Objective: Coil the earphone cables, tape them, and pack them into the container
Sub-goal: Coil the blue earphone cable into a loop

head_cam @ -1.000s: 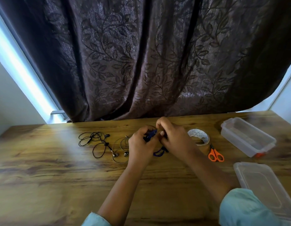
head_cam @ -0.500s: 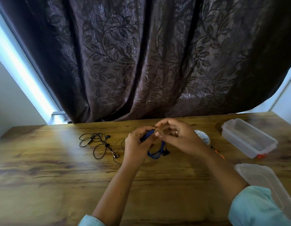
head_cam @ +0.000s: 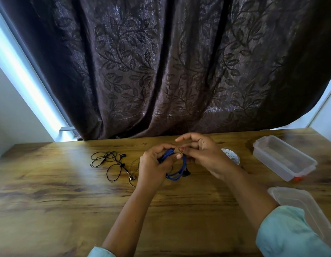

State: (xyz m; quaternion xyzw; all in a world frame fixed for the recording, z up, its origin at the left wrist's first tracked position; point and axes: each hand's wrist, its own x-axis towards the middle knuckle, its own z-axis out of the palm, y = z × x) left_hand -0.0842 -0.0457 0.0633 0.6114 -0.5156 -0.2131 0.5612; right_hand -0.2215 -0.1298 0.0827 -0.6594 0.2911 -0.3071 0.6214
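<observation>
Blue earphone coil (head_cam: 176,174) gripped in curled left hand (head_cam: 153,165); coil top pinched by right hand (head_cam: 203,154). Black earphones (head_cam: 109,161) laid loose beside; container (head_cam: 283,160) set well right.

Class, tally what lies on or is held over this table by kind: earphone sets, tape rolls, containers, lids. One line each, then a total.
Earphone sets: 3, namely the blue coil, the black tangle and the pale thin set, which is partly hidden
Tape roll: 1
Container: 1
Lid: 1
Total: 6
</observation>
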